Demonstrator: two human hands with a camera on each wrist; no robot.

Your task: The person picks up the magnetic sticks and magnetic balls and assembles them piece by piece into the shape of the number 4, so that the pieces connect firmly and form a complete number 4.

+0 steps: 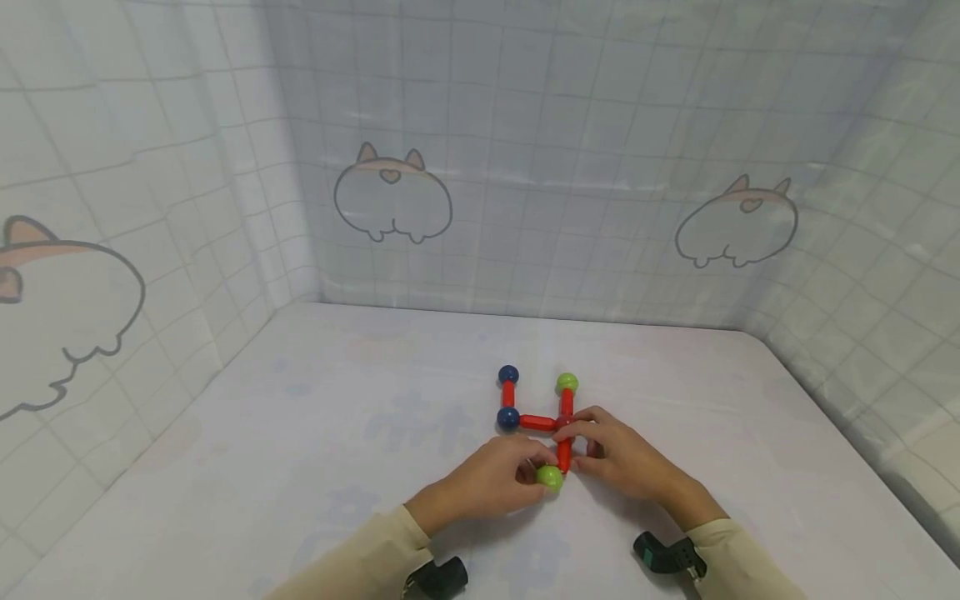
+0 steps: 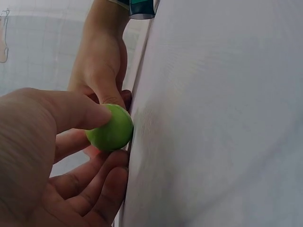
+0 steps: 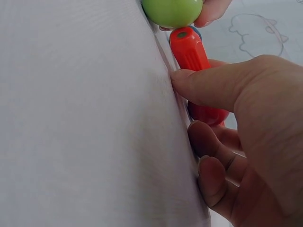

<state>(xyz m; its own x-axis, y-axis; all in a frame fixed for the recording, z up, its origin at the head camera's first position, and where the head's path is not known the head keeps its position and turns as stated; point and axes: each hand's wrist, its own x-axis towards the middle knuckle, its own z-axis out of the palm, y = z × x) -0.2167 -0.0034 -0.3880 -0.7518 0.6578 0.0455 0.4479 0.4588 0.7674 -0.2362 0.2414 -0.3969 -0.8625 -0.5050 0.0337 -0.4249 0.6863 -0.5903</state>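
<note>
My left hand point(image 1: 491, 479) pinches a shiny green ball point(image 1: 550, 477) between thumb and fingers, close over the table. Beside it, my right hand point(image 1: 626, 457) grips the near red rod point(image 3: 189, 49), the thumb lying along its side. That rod's free end, with a dark round spot, points at the green ball in the right wrist view. A red ball point(image 3: 207, 113) joins the rod's other end, partly covered by my right fingers. From this ball one red rod point(image 1: 537, 422) runs left to a blue ball point(image 1: 507, 418), and another point(image 1: 567, 403) runs back to a second green ball point(image 1: 567, 382).
A further red rod point(image 1: 508, 394) links the blue corner ball to a far blue ball point(image 1: 508, 374). The pieces lie on a white-covered table point(image 1: 360, 375). Gridded cloth walls point(image 1: 525, 167) with cartoon animals enclose the back and both sides.
</note>
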